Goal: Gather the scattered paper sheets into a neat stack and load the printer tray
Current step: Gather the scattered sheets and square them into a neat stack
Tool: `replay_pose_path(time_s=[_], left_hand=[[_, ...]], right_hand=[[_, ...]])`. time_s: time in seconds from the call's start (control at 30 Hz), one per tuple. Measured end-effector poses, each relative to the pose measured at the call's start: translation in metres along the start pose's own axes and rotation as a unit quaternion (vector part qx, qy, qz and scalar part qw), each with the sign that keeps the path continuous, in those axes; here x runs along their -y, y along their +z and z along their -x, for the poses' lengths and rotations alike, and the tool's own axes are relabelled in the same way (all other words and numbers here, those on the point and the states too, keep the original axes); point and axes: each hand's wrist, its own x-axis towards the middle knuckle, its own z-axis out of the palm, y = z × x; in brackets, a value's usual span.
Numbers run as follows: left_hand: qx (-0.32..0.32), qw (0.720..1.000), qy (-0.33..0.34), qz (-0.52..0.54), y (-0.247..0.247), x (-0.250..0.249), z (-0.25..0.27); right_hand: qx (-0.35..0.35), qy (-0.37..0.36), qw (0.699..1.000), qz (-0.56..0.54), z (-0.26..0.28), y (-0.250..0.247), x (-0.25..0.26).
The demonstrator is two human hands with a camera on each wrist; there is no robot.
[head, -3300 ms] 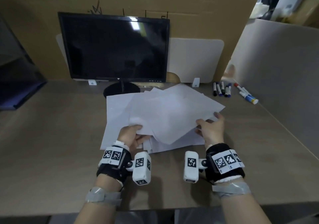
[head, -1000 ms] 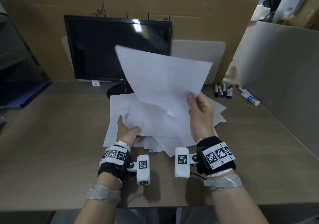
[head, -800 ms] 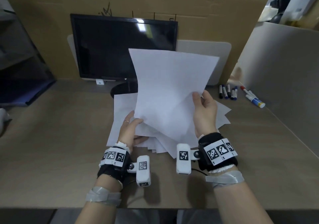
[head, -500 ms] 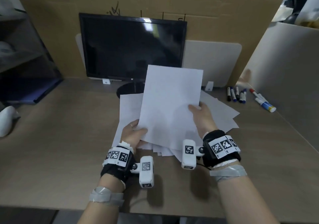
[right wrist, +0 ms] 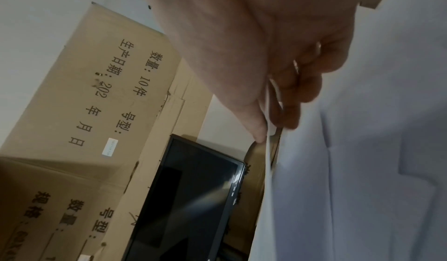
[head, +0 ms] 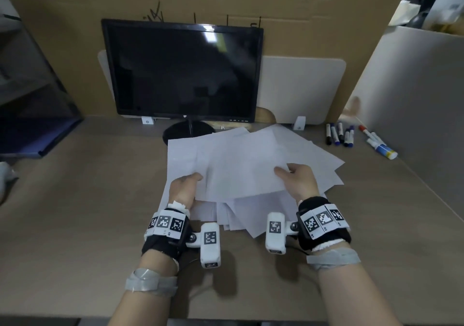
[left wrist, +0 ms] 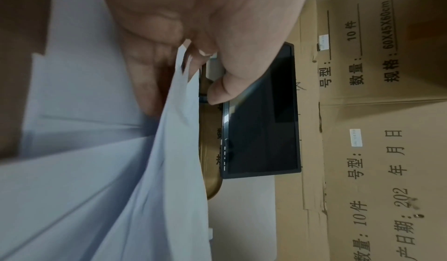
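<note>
Several white paper sheets (head: 248,165) lie fanned out and overlapping on the desk in front of the monitor. My left hand (head: 184,187) pinches the left edge of the upper sheets (left wrist: 179,100), thumb on top and fingers underneath. On the right side my right hand (head: 296,177) pinches the top sheets (right wrist: 268,150) between thumb and fingers. The sheets it holds lie low over the rest of the pile. No printer tray shows in any view.
A dark monitor (head: 183,72) on a round stand stands just behind the paper. Several markers (head: 339,135) and a glue stick (head: 381,147) lie at the back right. A grey partition (head: 414,100) bounds the right side, and a dark shelf (head: 30,125) sits at the left.
My right hand had lifted sheets upright in front of the monitor. It has brought them down flat onto the pile, where my left hand now holds their left edge.
</note>
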Motion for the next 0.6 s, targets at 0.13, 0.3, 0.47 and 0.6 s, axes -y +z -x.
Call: replay_pose_path(time_s=[0.13,0.3,0.47,0.6], left_hand=[[0.023,0.998,0.01,-0.051,0.003,-0.007,-0.001],[0.072,0.996,-0.002,-0.048,0.009,-0.002,0.0],[0.074,0.996,0.013,-0.044,0.016,-0.001,0.002],[0.071,0.996,0.037,-0.046,0.018,0.001,0.005]], right_hand=[[0.022,0.068,0.986,0.148,-0.016,-0.006,-0.002],[0.06,0.081,0.99,0.102,-0.024,-0.004,-0.009],[0.055,0.045,0.997,-0.029,-0.018,-0.004,-0.012],[0.053,0.054,0.996,-0.051,-0.014,-0.008,-0.014]])
